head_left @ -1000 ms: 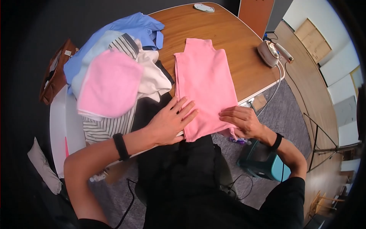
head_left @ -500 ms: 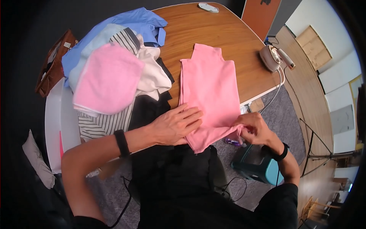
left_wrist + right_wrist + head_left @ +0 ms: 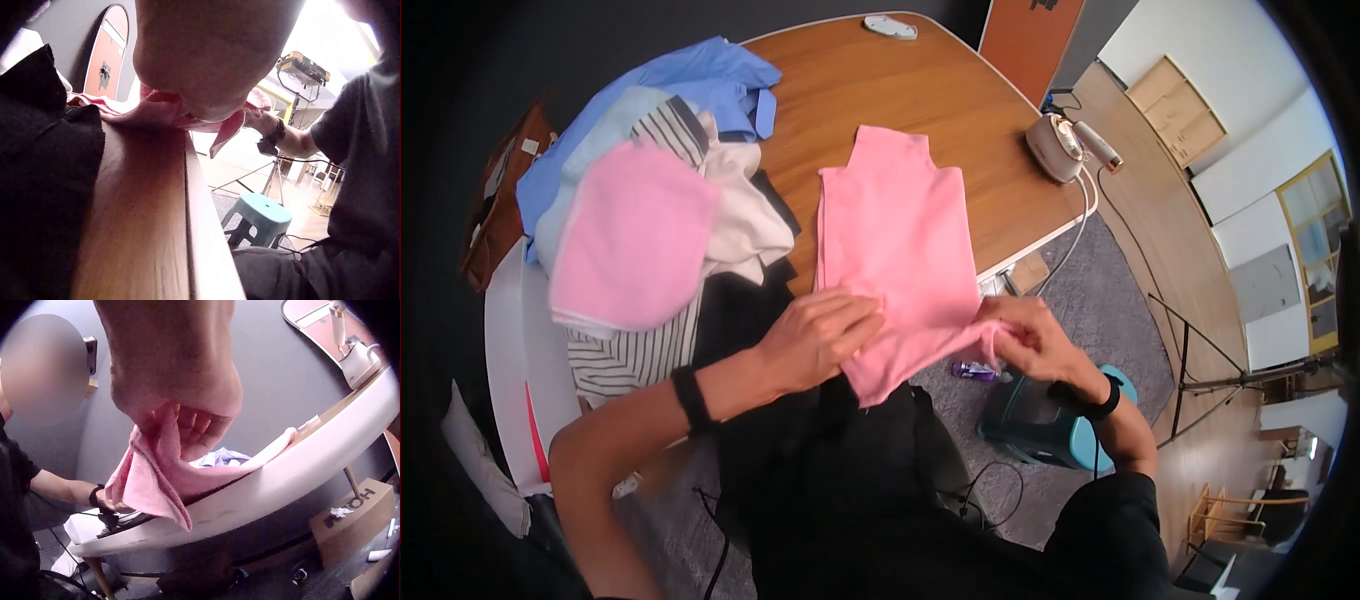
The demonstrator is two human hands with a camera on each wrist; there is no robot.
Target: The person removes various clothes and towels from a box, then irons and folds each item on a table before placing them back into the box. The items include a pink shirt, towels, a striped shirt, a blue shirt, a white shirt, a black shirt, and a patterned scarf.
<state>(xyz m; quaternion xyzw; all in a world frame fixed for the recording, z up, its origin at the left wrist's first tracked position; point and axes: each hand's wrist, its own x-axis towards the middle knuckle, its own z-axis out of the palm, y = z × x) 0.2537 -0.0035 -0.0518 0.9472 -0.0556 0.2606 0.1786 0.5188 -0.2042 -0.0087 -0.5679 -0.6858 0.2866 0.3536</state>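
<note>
A folded pink shirt (image 3: 895, 230) lies along the wooden table (image 3: 1010, 215), its near end hanging over the front edge. My left hand (image 3: 825, 330) grips the cloth at its near left side, fingers bent. At the near right corner, my right hand (image 3: 1040, 340) pinches the hem and holds it raised, so the near end folds up in a slanting crease between both hands. In the right wrist view a loose flap of the shirt (image 3: 153, 484) hangs below the right fingers. The left fingertips are hidden in the left wrist view.
Left of the shirt is a clothes pile with a light pink cloth (image 3: 635, 235), a blue shirt (image 3: 720, 80) and a striped garment (image 3: 630, 350). An iron (image 3: 1055, 150) stands at the right table edge, its cord hanging down. A teal stool (image 3: 1040, 425) stands below.
My right hand has gathered the near right corner and lifted it. The left hand has gone from lying flat on the shirt to gripping its left side. The view has shifted.
</note>
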